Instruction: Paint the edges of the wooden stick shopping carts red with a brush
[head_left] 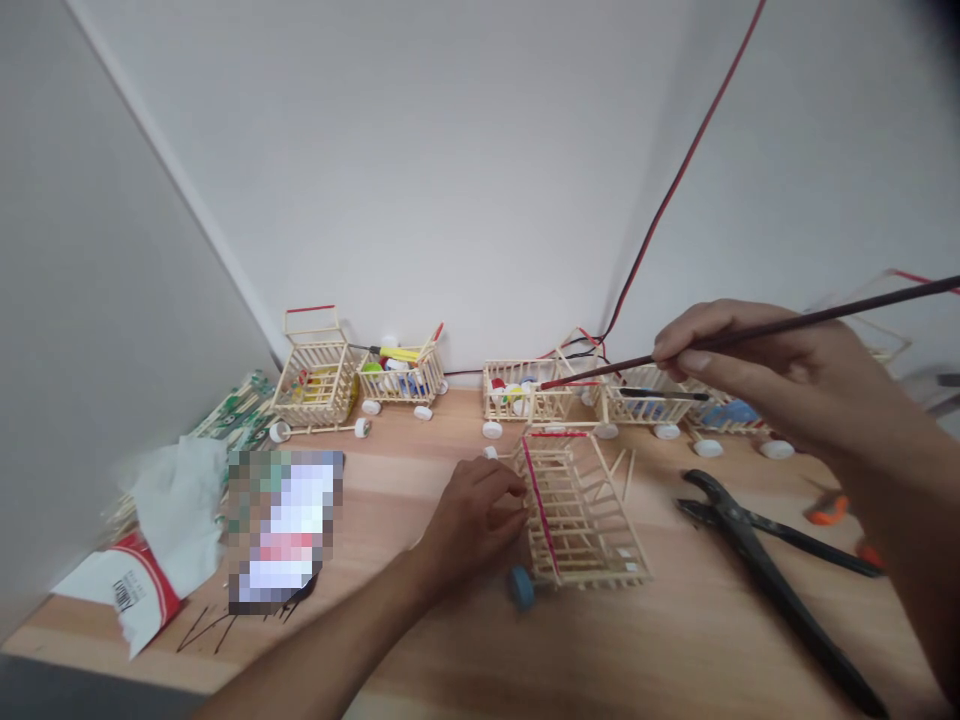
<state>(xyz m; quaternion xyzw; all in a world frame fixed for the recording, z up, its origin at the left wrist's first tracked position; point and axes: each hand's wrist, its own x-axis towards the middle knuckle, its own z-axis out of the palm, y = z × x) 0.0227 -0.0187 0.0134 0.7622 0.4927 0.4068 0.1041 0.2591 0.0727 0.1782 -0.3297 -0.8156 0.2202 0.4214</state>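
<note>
A small cart [581,510] built of wooden sticks lies on its side in the middle of the wooden table [600,650], with a red-painted rim and a blue wheel [520,586] at its near end. My left hand [472,520] grips the cart's left edge with curled fingers. My right hand [757,375] hovers above and to the right, pinching a long thin dark brush [750,335]. The brush's red-tinted tip points left, above the row of carts at the wall.
Several finished stick carts [319,380] with white wheels stand along the wall, some filled with coloured bits. Black pliers [772,570] lie at the right, orange-handled items beyond. Crumpled tissue and a packet [161,540] sit at the left. A red-black cable [675,180] runs up the wall.
</note>
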